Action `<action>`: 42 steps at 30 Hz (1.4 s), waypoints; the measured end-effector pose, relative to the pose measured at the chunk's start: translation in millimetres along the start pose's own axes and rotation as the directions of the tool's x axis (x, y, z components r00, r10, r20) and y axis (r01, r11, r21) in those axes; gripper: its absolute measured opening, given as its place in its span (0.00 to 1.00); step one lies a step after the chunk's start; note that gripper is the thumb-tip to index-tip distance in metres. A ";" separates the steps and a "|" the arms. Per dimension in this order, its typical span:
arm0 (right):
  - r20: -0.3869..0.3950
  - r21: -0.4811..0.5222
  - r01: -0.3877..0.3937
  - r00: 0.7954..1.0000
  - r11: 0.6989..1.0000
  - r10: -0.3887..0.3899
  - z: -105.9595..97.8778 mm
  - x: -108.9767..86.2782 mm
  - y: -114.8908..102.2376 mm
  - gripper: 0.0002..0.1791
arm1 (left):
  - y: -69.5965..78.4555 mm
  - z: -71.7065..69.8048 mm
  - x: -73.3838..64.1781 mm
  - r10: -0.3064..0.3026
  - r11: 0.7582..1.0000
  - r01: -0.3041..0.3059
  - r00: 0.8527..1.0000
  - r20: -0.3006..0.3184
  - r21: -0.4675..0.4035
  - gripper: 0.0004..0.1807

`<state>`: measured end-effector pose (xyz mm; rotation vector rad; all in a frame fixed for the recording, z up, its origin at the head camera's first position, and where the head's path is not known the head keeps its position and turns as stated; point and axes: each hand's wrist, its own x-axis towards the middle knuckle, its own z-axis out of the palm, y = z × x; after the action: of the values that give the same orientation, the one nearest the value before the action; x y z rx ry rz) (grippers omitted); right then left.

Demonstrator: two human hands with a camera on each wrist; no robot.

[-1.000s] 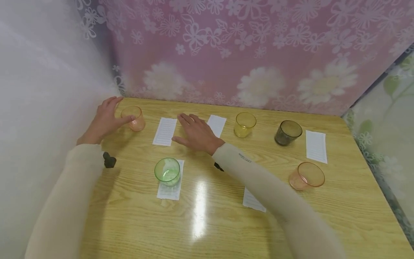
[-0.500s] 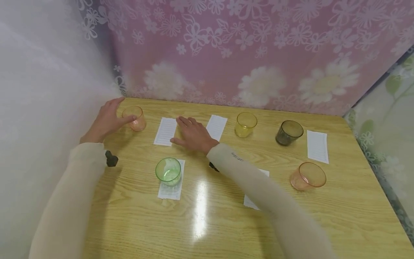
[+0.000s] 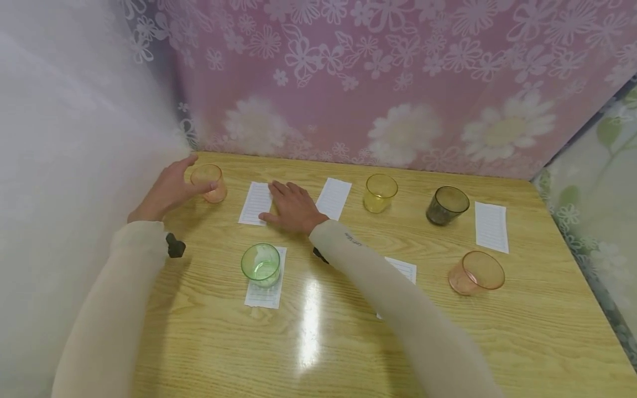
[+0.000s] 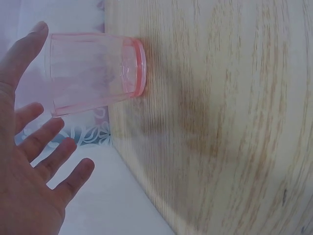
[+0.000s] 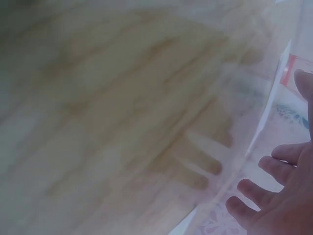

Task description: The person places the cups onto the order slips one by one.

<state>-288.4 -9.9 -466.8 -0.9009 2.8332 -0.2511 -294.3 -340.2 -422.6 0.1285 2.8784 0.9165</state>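
Pink tapered tumbler [image 4: 93, 71], perhaps glass, stands near the left hand [image 3: 166, 192].

Table [image 3: 214, 342] with 5 papers [image 3: 255, 203], 5 cups [image 3: 380, 194]

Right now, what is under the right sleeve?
Paper on the table: part of its far end and a tiny near corner show. The right sleeve covers the middle, which cannot be seen.
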 end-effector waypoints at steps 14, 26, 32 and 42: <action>0.040 -0.028 -0.002 0.999 1.000 0.004 5.9 12.6 -3.8 0.53 | -1.2 2.3 -1.3 -0.008 1.000 0.008 1.000 0.025 -0.013 0.62; 0.080 -0.072 -0.004 0.997 0.997 0.010 8.4 17.2 -5.0 0.55 | -2.6 5.1 -3.3 -0.041 0.999 0.042 0.998 0.045 -0.029 0.60; 0.103 -0.060 0.003 0.995 0.998 0.004 5.5 16.4 -5.7 0.53 | -3.8 5.0 -1.4 -0.043 0.999 0.044 0.998 0.054 -0.028 0.61; 0.111 -0.053 0.002 0.994 0.999 0.003 5.3 16.1 -6.7 0.52 | -7.3 9.3 2.9 -0.026 0.999 0.026 0.999 0.022 -0.035 0.59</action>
<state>-296.5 -25.3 -472.2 -0.8952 2.7492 -0.1225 -296.2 -340.5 -434.7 0.0968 2.8356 0.9554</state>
